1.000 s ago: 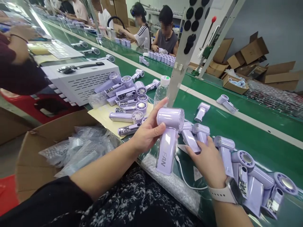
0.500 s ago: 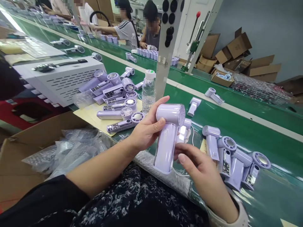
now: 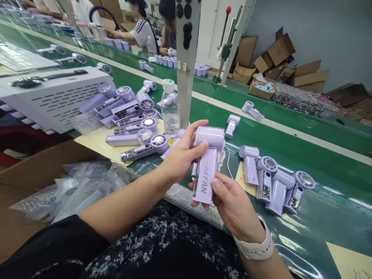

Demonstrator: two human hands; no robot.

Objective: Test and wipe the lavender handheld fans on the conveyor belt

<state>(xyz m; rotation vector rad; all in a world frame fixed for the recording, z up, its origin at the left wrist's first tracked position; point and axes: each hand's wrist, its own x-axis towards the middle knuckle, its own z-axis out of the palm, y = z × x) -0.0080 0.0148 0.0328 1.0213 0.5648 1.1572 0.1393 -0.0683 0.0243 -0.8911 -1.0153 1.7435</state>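
A lavender handheld fan [image 3: 207,170] is held upright in front of me, its round head at the top and grey lettering ending in "FAN" down its handle. My left hand [image 3: 186,155] grips it just below the head, thumb across the front. Lower down, my right hand [image 3: 229,197] pinches the handle, thumb on the front edge and fingers behind. Right of my hands stands a group of similar fans [image 3: 277,186]. To the left, a pile of more lavender fans [image 3: 130,112] lies partly on yellow paper [image 3: 95,141].
A water bottle [image 3: 170,112] stands by a metal post [image 3: 186,77]. A white vented box [image 3: 58,97] is at the left, above a carton [image 3: 87,153] of bubble bags. Fans lie along the green conveyor belt [image 3: 279,139]. Co-workers [image 3: 142,29] sit across it.
My right hand has closed on the fan's lower handle. The fan has turned, so its lettering now shows. The view has shifted somewhat to the right.
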